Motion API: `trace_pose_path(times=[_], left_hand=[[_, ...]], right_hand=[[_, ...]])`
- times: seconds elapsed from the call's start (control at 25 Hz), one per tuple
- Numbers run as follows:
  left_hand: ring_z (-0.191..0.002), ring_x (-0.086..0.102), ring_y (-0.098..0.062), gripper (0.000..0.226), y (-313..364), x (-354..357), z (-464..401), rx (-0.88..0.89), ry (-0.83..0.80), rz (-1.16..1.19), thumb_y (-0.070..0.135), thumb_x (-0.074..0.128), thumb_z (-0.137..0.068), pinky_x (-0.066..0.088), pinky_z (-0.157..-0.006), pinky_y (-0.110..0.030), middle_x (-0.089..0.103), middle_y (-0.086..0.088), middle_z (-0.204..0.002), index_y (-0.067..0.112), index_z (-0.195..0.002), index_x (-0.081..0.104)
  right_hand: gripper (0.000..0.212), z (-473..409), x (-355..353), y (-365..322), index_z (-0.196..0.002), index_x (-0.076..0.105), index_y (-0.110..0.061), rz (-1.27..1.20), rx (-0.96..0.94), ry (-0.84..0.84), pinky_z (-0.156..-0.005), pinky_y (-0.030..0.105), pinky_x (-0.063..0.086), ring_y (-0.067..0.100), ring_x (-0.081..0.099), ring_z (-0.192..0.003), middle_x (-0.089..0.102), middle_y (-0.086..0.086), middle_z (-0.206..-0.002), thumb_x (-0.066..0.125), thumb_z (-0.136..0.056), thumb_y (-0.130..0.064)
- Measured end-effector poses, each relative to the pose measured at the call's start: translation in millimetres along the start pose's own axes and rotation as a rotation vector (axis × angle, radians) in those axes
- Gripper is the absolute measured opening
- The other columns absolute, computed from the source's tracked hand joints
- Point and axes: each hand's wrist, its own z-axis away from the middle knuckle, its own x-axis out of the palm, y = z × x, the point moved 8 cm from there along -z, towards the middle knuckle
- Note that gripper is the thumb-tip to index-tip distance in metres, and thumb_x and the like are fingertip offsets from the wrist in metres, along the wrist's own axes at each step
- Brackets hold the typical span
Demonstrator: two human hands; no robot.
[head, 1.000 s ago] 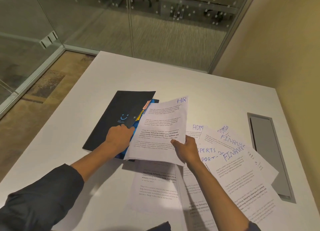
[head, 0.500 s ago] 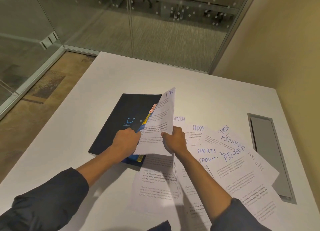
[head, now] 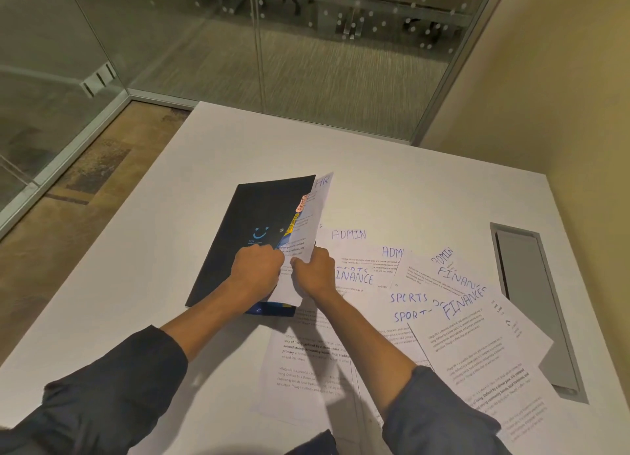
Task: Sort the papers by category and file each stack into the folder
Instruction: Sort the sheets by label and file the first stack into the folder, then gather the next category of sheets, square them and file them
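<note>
A black folder (head: 249, 226) with a blue smiley lies on the white table, its cover raised a little at the right edge, where orange and yellow tabs show. My left hand (head: 256, 270) grips that cover edge. The HR papers (head: 315, 212) stand nearly on edge, partly inside the folder, pinched low down by my right hand (head: 315, 272). Loose sheets marked ADMIN (head: 349, 235), FINANCE (head: 463, 303) and SPORTS (head: 409, 298) are fanned out to the right.
A grey metal cable hatch (head: 531, 304) is set into the table at the right. More printed sheets (head: 306, 369) lie near me between my forearms. Glass walls stand behind the table and a beige wall on the right.
The HR papers have swung left from facing me to nearly edge-on and slid into the folder's opening. Both hands came close together at the folder's right edge.
</note>
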Motion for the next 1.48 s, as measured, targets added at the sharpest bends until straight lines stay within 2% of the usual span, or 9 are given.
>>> trace_pose_path(times=[0.44, 0.56, 0.6, 0.72, 0.84, 1.08, 1.2, 1.28, 1.48], left_hand=[[-0.101, 0.064, -0.024, 0.031, 7, -1, 9, 0.027, 0.015, 0.02, 0.026, 0.045, -0.098, 0.051, -0.078, -0.033, 0.062, -0.006, -0.12, 0.014, -0.126, 0.052], [-0.104, 0.063, -0.026, 0.037, 13, -11, 11, 0.025, 0.046, 0.054, 0.025, 0.047, -0.097, 0.05, -0.081, -0.035, 0.061, -0.007, -0.122, 0.014, -0.132, 0.048], [-0.105, 0.062, -0.026, 0.038, 16, -13, 11, 0.028, 0.045, 0.059, 0.024, 0.049, -0.095, 0.05, -0.081, -0.036, 0.061, -0.007, -0.122, 0.014, -0.131, 0.048], [-0.103, 0.063, -0.026, 0.035, 23, -17, 10, 0.034, 0.033, 0.058, 0.024, 0.052, -0.093, 0.05, -0.082, -0.036, 0.062, -0.006, -0.12, 0.014, -0.127, 0.051], [-0.104, 0.063, -0.024, 0.034, 21, -15, 10, 0.028, 0.024, 0.073, 0.025, 0.052, -0.094, 0.05, -0.082, -0.035, 0.062, -0.004, -0.12, 0.016, -0.126, 0.052], [-0.106, 0.062, -0.026, 0.036, 16, -16, 8, 0.008, 0.027, 0.098, 0.024, 0.05, -0.095, 0.05, -0.085, -0.036, 0.06, -0.007, -0.124, 0.014, -0.13, 0.048], [-0.106, 0.062, -0.027, 0.037, 14, -14, 6, 0.002, 0.017, 0.111, 0.022, 0.051, -0.095, 0.05, -0.082, -0.036, 0.06, -0.007, -0.123, 0.013, -0.131, 0.047], [-0.104, 0.063, -0.027, 0.037, 12, -9, 4, -0.004, 0.016, 0.115, 0.023, 0.052, -0.095, 0.051, -0.081, -0.035, 0.062, -0.007, -0.121, 0.014, -0.131, 0.049], [-0.105, 0.063, -0.028, 0.036, 10, 3, -6, -0.055, -0.009, 0.133, 0.024, 0.058, -0.092, 0.052, -0.081, -0.034, 0.062, -0.008, -0.121, 0.015, -0.126, 0.051]], right_hand=[[0.037, -7, 2, 1, -0.125, 0.062, -0.003, 0.028, 0.005, -0.065, -0.075, 0.025, 0.047, 0.033, 0.063, -0.11, 0.065, 0.015, -0.123, 0.064, -0.089, -0.012], [0.017, -7, 9, -2, -0.101, 0.068, 0.0, 0.051, -0.006, -0.089, -0.053, 0.009, 0.037, 0.023, 0.061, -0.088, 0.07, 0.014, -0.1, 0.06, -0.093, -0.013], [0.016, -7, 12, -3, -0.085, 0.064, -0.002, 0.078, -0.01, -0.092, -0.047, 0.014, 0.032, 0.02, 0.056, -0.082, 0.067, 0.01, -0.086, 0.056, -0.095, -0.011], [0.038, -10, 19, -6, -0.064, 0.034, -0.017, 0.21, -0.011, -0.104, -0.06, 0.025, 0.029, 0.02, 0.048, -0.081, 0.051, 0.004, -0.072, 0.046, -0.099, -0.009], [0.039, -11, 27, -8, -0.063, 0.034, -0.017, 0.258, -0.002, -0.145, -0.066, 0.031, 0.033, 0.022, 0.049, -0.083, 0.058, 0.015, -0.084, 0.045, -0.099, -0.01], [0.04, 1, 7, -20, -0.061, 0.037, -0.019, 0.243, -0.081, -0.083, -0.06, 0.025, 0.033, 0.015, 0.046, -0.07, 0.046, -0.003, -0.068, 0.05, -0.098, -0.01], [0.019, 12, -5, -26, -0.086, 0.062, -0.009, 0.309, -0.182, 0.004, -0.065, 0.033, 0.046, 0.023, 0.059, -0.074, 0.063, 0.006, -0.079, 0.052, -0.095, -0.023], [0.03, 18, -13, -25, -0.111, 0.063, -0.011, 0.491, -0.262, 0.056, -0.074, 0.033, 0.047, 0.026, 0.064, -0.091, 0.069, 0.007, -0.099, 0.049, -0.098, -0.033], [0.041, 20, -6, 14, -0.124, 0.06, -0.012, 0.629, -0.343, -0.109, -0.087, 0.035, 0.043, 0.026, 0.055, -0.113, 0.061, 0.006, -0.121, 0.054, -0.094, -0.041]])
